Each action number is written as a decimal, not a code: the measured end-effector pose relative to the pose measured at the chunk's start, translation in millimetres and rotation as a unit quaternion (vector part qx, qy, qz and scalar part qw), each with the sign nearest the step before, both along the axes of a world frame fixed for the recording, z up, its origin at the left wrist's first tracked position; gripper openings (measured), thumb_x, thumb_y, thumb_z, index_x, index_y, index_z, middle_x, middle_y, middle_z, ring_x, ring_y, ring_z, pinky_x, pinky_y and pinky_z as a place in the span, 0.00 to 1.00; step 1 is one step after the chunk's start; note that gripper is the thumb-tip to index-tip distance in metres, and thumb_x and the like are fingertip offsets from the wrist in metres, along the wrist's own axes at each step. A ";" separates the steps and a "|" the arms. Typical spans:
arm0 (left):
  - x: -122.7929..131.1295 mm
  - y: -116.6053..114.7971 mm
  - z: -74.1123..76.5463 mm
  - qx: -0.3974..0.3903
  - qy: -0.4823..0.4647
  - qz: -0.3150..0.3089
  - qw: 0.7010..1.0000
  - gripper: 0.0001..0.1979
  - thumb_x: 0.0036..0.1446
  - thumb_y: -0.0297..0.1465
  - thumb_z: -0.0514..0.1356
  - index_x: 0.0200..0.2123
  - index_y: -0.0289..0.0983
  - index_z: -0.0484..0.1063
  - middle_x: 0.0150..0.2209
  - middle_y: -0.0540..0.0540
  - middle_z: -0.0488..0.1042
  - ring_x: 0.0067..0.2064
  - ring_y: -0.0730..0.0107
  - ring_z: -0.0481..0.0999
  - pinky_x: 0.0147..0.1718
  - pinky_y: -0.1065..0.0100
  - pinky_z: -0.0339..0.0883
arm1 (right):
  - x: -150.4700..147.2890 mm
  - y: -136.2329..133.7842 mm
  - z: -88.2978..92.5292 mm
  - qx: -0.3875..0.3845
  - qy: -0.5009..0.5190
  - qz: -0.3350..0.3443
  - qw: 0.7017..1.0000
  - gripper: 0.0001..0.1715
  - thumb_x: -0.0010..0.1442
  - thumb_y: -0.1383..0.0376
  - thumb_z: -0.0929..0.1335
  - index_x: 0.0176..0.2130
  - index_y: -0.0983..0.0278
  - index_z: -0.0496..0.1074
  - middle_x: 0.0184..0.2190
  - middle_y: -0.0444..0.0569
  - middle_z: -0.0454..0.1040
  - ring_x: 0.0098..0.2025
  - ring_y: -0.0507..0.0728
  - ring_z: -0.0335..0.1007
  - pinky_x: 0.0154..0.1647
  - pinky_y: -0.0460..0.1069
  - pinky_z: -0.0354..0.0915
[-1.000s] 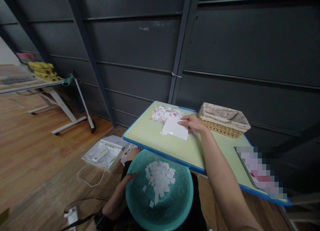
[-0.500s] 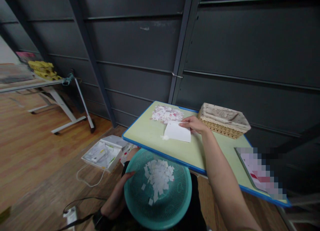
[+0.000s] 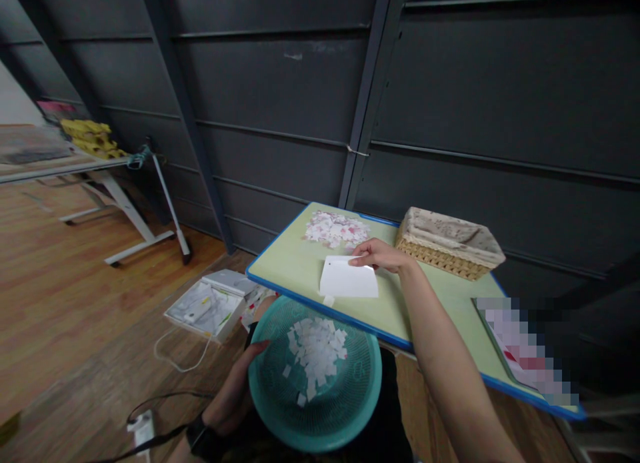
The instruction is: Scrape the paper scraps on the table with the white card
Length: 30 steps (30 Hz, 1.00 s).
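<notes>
My right hand (image 3: pixel 383 255) grips the top edge of a flat white scraper card (image 3: pixel 349 277) that stands on the pale green table (image 3: pixel 300 263) close to its blue front edge. A small white paper scrap (image 3: pixel 328 301) lies just below the card at the edge. My left hand (image 3: pixel 240 386) holds the rim of a teal plastic basket (image 3: pixel 320 423) under the table edge; white paper scraps (image 3: pixel 316 348) lie inside it. A pile of pink and white paper scraps (image 3: pixel 334 228) sits at the table's far side.
A wicker basket with cloth lining (image 3: pixel 447 241) stands at the back right of the table. A blurred sheet (image 3: pixel 525 349) lies at the right. On the wooden floor are an open white box (image 3: pixel 210 306) and cables; another table (image 3: pixel 75 166) stands far left.
My right hand has dragged the white card toward me, from beside the scrap pile to the table's front edge, pushing a small scrap along. The teal basket stays under the edge.
</notes>
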<state>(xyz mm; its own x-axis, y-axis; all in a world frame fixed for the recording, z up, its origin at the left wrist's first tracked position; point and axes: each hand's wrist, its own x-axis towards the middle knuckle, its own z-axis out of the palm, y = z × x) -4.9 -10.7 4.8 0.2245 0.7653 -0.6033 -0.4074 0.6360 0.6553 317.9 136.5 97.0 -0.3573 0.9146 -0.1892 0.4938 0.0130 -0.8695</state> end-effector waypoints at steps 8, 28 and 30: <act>-0.7 2.3 -4.7 0.017 -0.015 -0.009 1.000 0.25 0.54 0.34 0.62 0.53 0.30 0.67 0.34 0.42 0.84 0.35 0.57 0.82 0.38 0.61 0.75 | -5.3 2.3 -1.9 0.035 0.083 -0.053 0.995 0.23 0.39 0.53 0.75 0.29 0.68 0.75 0.20 0.42 0.68 0.21 0.47 0.58 0.19 0.43 0.49; -2.9 1.7 -2.2 -0.004 -0.016 -0.007 1.000 0.14 0.53 0.34 0.63 0.41 0.32 0.75 0.31 0.44 0.84 0.37 0.56 0.82 0.40 0.63 0.74 | -16.6 1.5 -8.3 -0.015 0.068 0.006 0.998 0.21 0.37 0.54 0.76 0.26 0.67 0.73 0.19 0.42 0.69 0.20 0.47 0.60 0.18 0.43 0.50; -2.0 1.2 -1.7 -0.005 -0.024 -0.002 1.000 0.15 0.53 0.33 0.63 0.43 0.32 0.74 0.31 0.45 0.84 0.38 0.56 0.82 0.40 0.63 0.74 | -14.1 6.5 -9.8 0.050 0.111 -0.097 0.988 0.23 0.38 0.52 0.75 0.27 0.67 0.73 0.20 0.44 0.70 0.21 0.49 0.60 0.20 0.44 0.52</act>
<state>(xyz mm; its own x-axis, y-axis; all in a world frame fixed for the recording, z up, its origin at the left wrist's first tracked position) -6.9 -9.5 3.1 0.2569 0.7579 -0.5996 -0.4353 0.6447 0.6284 303.8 143.0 87.2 -0.1956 0.9802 -0.0308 0.2926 0.0284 -0.9558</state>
